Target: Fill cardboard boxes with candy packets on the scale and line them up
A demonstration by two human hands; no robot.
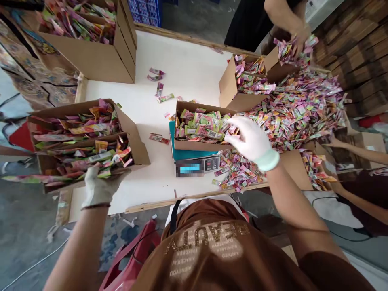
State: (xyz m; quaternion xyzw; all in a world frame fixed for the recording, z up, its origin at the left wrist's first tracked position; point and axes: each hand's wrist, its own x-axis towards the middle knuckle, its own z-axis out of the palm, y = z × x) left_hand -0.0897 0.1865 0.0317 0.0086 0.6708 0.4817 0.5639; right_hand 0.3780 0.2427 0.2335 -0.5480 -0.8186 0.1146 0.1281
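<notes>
My left hand (pixel 98 186), in a white glove, grips the near side of an open carton (pixel 138 149) at the left. Colourful long packets (pixel 91 129) fill that carton, and some stick out over its near edge. My gloved right hand (pixel 253 141) is at the right end of a smaller open carton (pixel 200 145), its thumb and fingers apart around the packets there. Green and pink packets (pixel 206 123) fill this carton, which rests on a digital scale (pixel 212 163) with a teal top. The scale's display is blurred out.
A large heap of packets (pixel 300 105) covers the table's right side. Another filled carton (pixel 100 60) stands at the back left. A co-worker's hand (pixel 300 38) holds packets over cartons at the back right; another person's arms (pixel 354 149) reach in from the right. Loose packets (pixel 159 89) dot the white tabletop (pixel 188 60).
</notes>
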